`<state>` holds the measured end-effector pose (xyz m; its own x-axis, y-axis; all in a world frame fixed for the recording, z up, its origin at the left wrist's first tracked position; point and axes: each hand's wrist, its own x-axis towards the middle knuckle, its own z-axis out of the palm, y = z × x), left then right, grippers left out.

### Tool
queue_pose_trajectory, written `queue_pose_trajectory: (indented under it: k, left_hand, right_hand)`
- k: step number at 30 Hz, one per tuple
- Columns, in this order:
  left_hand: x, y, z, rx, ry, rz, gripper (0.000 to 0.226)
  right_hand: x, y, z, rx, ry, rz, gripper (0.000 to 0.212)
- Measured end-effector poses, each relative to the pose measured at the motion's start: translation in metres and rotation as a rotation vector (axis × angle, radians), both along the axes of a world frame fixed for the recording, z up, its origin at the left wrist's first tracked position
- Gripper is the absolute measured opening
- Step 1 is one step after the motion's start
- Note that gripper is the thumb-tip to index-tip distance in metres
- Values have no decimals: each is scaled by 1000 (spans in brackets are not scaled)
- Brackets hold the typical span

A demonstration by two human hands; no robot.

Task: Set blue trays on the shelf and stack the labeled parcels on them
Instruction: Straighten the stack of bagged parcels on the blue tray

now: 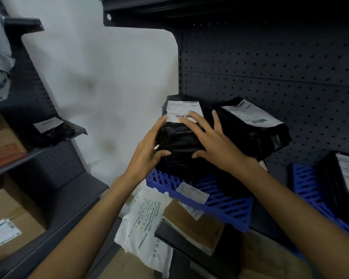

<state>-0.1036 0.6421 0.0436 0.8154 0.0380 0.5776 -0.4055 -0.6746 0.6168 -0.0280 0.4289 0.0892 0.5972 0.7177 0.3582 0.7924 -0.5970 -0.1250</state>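
A black parcel point(179, 135) with a white barcode label sits on top of a stack on a blue slotted tray point(228, 204) on the dark shelf. My left hand point(149, 146) grips its left side, thumb curled under the front edge. My right hand point(212, 137) lies on top with fingers spread, thumb at the front edge. A second black labeled parcel point(254, 123) leans beside it on the right. Another blue tray point(306, 184) at the right carries a black labeled parcel point(345, 178).
A perforated back panel point(270, 63) and an upper shelf point(210, 9) bound the space. Below the tray lie a white mailer bag point(141, 218) and brown boxes point(191, 224). A left rack point(54, 206) holds cardboard boxes and bags.
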Motion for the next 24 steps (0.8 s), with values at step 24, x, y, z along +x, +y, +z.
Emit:
queue_pose_trajectory:
  k: [24]
  left_hand:
    - [34,19,-3,-99,45,-259,85]
  right_hand:
    - [-43,29,-4,71,-39,-325,107]
